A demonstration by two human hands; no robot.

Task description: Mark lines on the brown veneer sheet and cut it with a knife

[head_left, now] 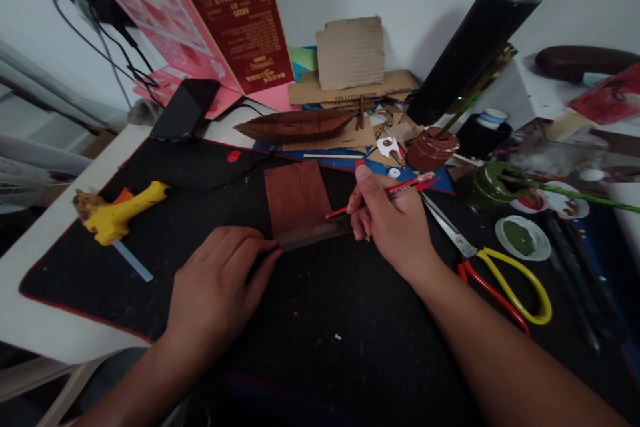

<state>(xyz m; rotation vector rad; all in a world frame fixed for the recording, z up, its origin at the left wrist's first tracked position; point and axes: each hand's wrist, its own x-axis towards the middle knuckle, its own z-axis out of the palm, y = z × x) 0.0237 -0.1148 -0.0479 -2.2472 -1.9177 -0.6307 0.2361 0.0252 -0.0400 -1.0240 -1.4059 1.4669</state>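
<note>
A reddish-brown painted square piece (297,195) lies on the black mat, with a clear ruler-like strip (313,235) across its near edge. The left end of the strip is pinched between the thumb and fingers of my left hand (220,277). My right hand (393,217) holds a thin red pen (407,186) between thumb and fingers, and its tip points at the lower right corner of the brown piece. Behind the piece lies a brown boat-shaped object (295,127). Open scissors (473,253) with yellow and red handles rest beside my right wrist.
A yellow glue gun (120,210) lies at the left, a black phone (185,109) behind it. Cardboard pieces (350,57), a brown paint jar (433,149) and a tall black flask (473,47) stand at the back. A green paint jar (487,183) and a lid of green paint (523,238) are right.
</note>
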